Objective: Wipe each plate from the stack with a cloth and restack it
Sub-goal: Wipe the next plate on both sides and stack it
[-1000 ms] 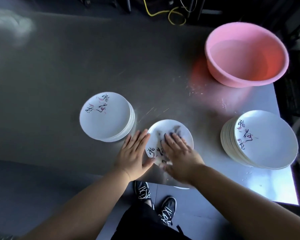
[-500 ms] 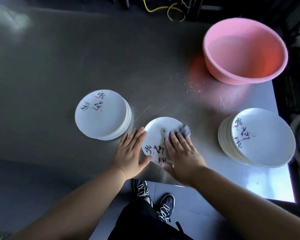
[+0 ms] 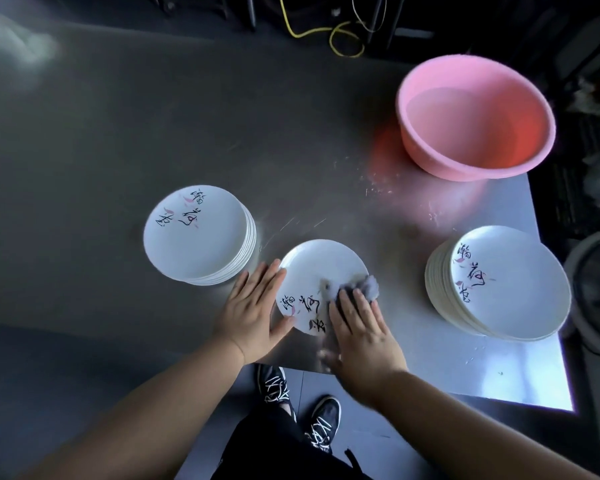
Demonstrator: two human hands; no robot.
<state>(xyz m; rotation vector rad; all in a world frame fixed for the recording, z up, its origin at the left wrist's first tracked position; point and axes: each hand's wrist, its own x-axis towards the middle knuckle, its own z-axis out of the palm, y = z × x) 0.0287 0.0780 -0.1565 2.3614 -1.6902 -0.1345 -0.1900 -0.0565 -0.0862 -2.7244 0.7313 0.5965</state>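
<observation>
The round white plate with painted script (image 3: pixel 321 271) lies at the grey metal table's (image 3: pixel 118 133) near edge, left hand (image 3: pixel 253 313) flat-open steadying it, right hand (image 3: pixel 362 329) flat, pressing the grey cloth (image 3: pixel 362 287); a hard stroke could push it off.

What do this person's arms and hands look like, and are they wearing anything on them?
Both arms are bare to the frame's edge: no sleeves show. The left hand and right hand have no gloves, and no rings, watch or bracelets can be seen. The right hand's near edge is blurred.
</observation>
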